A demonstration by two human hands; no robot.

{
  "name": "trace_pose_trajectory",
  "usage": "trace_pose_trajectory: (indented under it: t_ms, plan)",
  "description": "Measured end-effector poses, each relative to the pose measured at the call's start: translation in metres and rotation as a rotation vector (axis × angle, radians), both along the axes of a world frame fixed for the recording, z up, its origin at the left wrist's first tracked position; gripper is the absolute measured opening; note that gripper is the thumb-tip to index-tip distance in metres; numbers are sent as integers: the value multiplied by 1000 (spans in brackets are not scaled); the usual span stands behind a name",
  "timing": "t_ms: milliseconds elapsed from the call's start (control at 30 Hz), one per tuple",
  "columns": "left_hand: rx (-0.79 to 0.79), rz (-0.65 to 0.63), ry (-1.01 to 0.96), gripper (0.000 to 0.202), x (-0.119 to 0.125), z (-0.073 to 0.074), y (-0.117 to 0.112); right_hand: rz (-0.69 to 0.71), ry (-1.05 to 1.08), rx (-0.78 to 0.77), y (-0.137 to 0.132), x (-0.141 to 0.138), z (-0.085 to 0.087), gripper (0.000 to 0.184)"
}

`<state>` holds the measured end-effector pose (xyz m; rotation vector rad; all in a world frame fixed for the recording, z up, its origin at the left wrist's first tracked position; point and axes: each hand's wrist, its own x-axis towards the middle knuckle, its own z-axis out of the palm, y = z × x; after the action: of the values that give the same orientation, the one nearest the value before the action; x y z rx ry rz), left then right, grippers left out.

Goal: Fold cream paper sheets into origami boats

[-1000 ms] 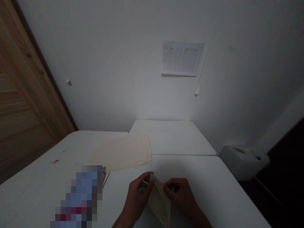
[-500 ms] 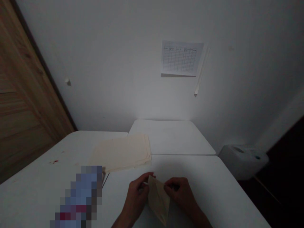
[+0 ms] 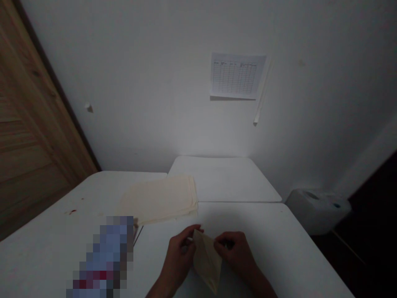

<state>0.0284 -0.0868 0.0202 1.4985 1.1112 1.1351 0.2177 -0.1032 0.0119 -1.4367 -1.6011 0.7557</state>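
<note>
Between my hands is a thin beige sheet (image 3: 207, 260), folded into a pointed, cone-like shape that narrows downward. My left hand (image 3: 181, 252) pinches its left side near the top, thumb in front. On the opposite edge, the thumb and fingers of my right hand (image 3: 232, 248) are closed on the sheet's upper right. The folded sheet is held just over the near part of the white table (image 3: 288, 256). Beyond my left hand lies a stack of thin, pale beige sheets (image 3: 161, 198) with rounded corners. Whether they are paper or pastry I cannot tell.
A pixelated, blurred-out item (image 3: 105, 256) is at the near left. Reddish spots (image 3: 72, 212) mark the left tabletop. A white wall with a printed chart (image 3: 237, 76) rises behind. A whitish container (image 3: 319, 211) stands right of the table; a wooden door (image 3: 34, 103) is at left.
</note>
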Motion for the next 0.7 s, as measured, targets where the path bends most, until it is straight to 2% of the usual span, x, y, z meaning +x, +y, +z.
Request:
trace_pose_trajectory:
  t_ms: [100,400,500,700]
  plan:
    - [26,16,26,26,0,-1,1,1,-1,2,0,0,0,13]
    - [151,62,105,20,1,-3,3,16,15,6,-1,-1,1,14]
    - [236,156,145,17,-1,-5,4,15,26,15,-1,0,1,14]
    - [312,395,149,20,-12,-8,4,59,108,18,-1,2,0,26]
